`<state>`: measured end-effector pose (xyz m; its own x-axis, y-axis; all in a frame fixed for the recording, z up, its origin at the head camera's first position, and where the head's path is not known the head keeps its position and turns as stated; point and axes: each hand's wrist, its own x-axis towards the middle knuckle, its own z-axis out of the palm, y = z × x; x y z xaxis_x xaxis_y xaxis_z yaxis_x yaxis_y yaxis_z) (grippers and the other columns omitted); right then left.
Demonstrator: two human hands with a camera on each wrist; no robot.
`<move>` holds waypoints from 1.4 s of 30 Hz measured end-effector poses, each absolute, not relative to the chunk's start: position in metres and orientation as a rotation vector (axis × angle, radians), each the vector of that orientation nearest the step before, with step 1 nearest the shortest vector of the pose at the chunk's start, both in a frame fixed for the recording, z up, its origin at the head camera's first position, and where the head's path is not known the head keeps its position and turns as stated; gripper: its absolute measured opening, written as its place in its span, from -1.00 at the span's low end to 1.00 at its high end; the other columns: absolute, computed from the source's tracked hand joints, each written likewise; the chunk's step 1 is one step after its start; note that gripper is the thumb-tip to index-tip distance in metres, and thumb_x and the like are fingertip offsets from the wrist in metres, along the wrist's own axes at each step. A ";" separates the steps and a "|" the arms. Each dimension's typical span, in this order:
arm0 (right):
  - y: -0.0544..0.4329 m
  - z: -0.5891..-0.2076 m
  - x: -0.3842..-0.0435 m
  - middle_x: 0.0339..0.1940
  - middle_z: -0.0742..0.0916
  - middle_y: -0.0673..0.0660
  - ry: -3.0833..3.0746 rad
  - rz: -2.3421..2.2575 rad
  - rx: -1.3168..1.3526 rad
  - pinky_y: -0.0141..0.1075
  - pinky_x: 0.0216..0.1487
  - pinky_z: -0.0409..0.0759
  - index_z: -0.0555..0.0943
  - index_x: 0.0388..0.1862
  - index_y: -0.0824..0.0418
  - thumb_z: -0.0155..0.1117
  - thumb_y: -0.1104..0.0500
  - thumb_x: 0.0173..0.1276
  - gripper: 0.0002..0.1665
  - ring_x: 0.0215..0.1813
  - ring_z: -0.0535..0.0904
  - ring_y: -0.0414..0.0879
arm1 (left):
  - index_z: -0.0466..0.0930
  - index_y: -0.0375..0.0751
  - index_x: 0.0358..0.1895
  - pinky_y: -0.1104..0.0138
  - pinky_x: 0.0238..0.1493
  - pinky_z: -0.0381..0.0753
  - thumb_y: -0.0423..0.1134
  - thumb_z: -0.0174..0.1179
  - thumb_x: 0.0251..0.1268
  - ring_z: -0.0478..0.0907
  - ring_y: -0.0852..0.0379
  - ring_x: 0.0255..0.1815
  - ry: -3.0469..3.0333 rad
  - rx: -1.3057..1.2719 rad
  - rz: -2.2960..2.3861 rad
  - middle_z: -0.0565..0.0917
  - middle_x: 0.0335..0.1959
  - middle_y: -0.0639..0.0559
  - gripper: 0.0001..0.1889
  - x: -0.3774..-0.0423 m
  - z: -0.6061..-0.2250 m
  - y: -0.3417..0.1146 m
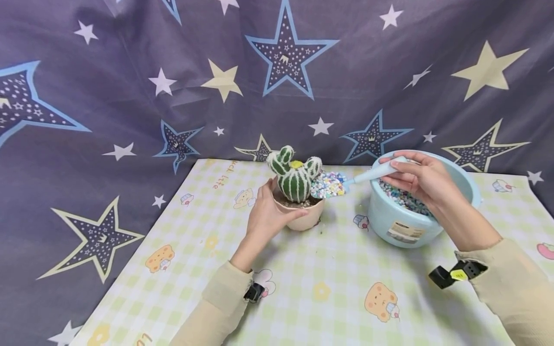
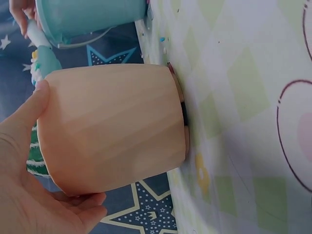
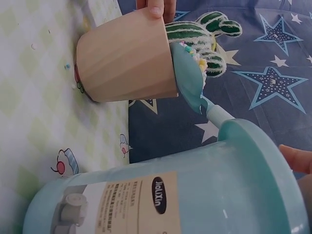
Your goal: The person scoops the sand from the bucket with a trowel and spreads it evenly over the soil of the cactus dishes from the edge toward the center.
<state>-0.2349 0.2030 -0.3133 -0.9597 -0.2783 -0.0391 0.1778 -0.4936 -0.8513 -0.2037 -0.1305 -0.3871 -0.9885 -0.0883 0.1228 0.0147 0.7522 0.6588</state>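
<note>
In the head view my left hand [image 1: 269, 211] grips the rim and side of a peach flower pot [image 1: 303, 218], thumb in front. A green cactus [image 1: 295, 185] with white fuzzy ribs and a yellow top stands in it, in brown soil. My right hand [image 1: 421, 178] holds the handle of a light blue trowel [image 1: 374, 172]. Many-coloured pebbles [image 1: 329, 185] heap its blade, which is at the pot's right rim beside the cactus. In the right wrist view the trowel's blade [image 3: 187, 75] is against the pot's rim. The left wrist view shows the pot's smooth wall [image 2: 112, 126].
A light blue bucket [image 1: 402, 235] with a paper label stands to the right, under my right hand, holding more coloured pebbles [image 1: 402, 198]. A checked tablecloth [image 1: 311, 317] covers the table. A dark star-patterned curtain [image 1: 277, 115] hangs behind. A few loose pebbles [image 3: 67, 67] lie near the pot.
</note>
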 end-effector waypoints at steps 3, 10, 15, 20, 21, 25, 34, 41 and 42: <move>0.202 -0.310 -0.234 -0.19 0.83 0.20 1.469 -2.487 -0.142 -0.17 -0.09 0.76 0.58 -0.09 0.31 0.19 0.45 0.41 -0.84 -0.12 0.80 0.01 | 0.00 -0.25 0.57 -0.03 0.36 0.51 0.35 0.52 -0.22 0.39 -0.23 0.41 -2.818 0.041 -1.051 0.30 0.48 -0.24 0.32 -0.205 -0.385 -0.131; 0.198 -0.302 -0.233 -0.21 0.84 0.14 1.592 -2.442 -0.076 -0.22 -0.09 0.77 0.49 -0.04 0.25 0.27 0.40 0.37 -0.76 -0.12 0.80 -0.06 | -0.02 -0.23 0.58 -0.04 0.53 0.29 0.27 0.53 -0.13 0.26 -0.21 0.52 -2.897 -0.071 -1.152 0.21 0.54 -0.23 0.27 -0.212 -0.375 -0.149; 0.196 -0.299 -0.235 -0.21 0.84 0.13 1.616 -2.421 -0.078 -0.22 -0.12 0.78 0.48 -0.05 0.24 0.27 0.40 0.37 -0.76 -0.14 0.81 -0.06 | -0.02 -0.15 0.60 -0.04 0.58 0.18 0.27 0.50 -0.10 0.18 -0.18 0.57 -2.935 -0.165 -1.168 0.18 0.58 -0.18 0.24 -0.219 -0.374 -0.158; 0.195 -0.297 -0.235 -0.22 0.84 0.11 1.658 -2.397 -0.082 -0.25 -0.12 0.78 0.47 -0.03 0.24 0.28 0.37 0.37 -0.75 -0.15 0.81 -0.08 | 0.04 -0.09 0.60 -0.04 0.56 0.24 0.29 0.51 -0.14 0.22 -0.17 0.55 -2.913 -0.137 -1.161 0.23 0.57 -0.13 0.23 -0.219 -0.376 -0.157; 0.194 -0.296 -0.235 -0.22 0.84 0.10 1.663 -2.394 -0.083 -0.25 -0.12 0.78 0.47 -0.03 0.24 0.28 0.37 0.38 -0.75 -0.15 0.81 -0.08 | 0.04 -0.07 0.60 -0.04 0.55 0.25 0.29 0.52 -0.14 0.23 -0.17 0.55 -2.909 -0.130 -1.160 0.23 0.57 -0.12 0.22 -0.219 -0.377 -0.157; 0.193 -0.294 -0.234 -0.23 0.85 0.08 1.689 -2.382 -0.069 -0.27 -0.12 0.77 0.45 -0.01 0.25 0.29 0.36 0.38 -0.72 -0.14 0.80 -0.11 | 0.07 -0.05 0.59 -0.04 0.52 0.30 0.31 0.52 -0.17 0.27 -0.17 0.53 -2.896 -0.124 -1.140 0.27 0.56 -0.12 0.23 -0.219 -0.377 -0.156; 0.187 -0.291 -0.235 -0.24 0.84 -0.01 1.866 -2.295 -0.032 -0.29 -0.07 0.76 0.41 0.04 0.24 0.28 0.28 0.41 -0.68 -0.13 0.79 -0.18 | 0.10 -0.08 0.58 -0.01 0.48 0.37 0.32 0.53 -0.19 0.32 -0.16 0.50 -2.881 -0.121 -1.107 0.32 0.53 -0.11 0.23 -0.218 -0.377 -0.156; 0.185 -0.290 -0.235 -0.26 0.84 -0.07 1.978 -2.225 -0.032 -0.31 -0.06 0.76 0.38 0.07 0.26 0.25 0.26 0.43 -0.67 -0.13 0.78 -0.23 | 0.10 -0.10 0.58 -0.01 0.48 0.37 0.32 0.53 -0.20 0.32 -0.17 0.50 -2.887 -0.103 -1.094 0.32 0.53 -0.11 0.24 -0.217 -0.376 -0.155; 0.185 -0.290 -0.235 -0.26 0.84 -0.08 1.985 -2.221 -0.033 -0.31 -0.06 0.76 0.38 0.08 0.26 0.25 0.25 0.44 -0.67 -0.13 0.78 -0.24 | 0.10 -0.11 0.58 -0.02 0.48 0.38 0.33 0.52 -0.20 0.32 -0.17 0.50 -2.889 -0.102 -1.091 0.32 0.53 -0.11 0.24 -0.217 -0.376 -0.155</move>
<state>-0.2350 0.1848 -0.2897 -0.9865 -0.1357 -0.0917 0.1063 -0.1047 -0.9888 -0.2166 -0.1547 -0.3762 -0.9965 0.0435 0.0720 0.0802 0.7486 0.6581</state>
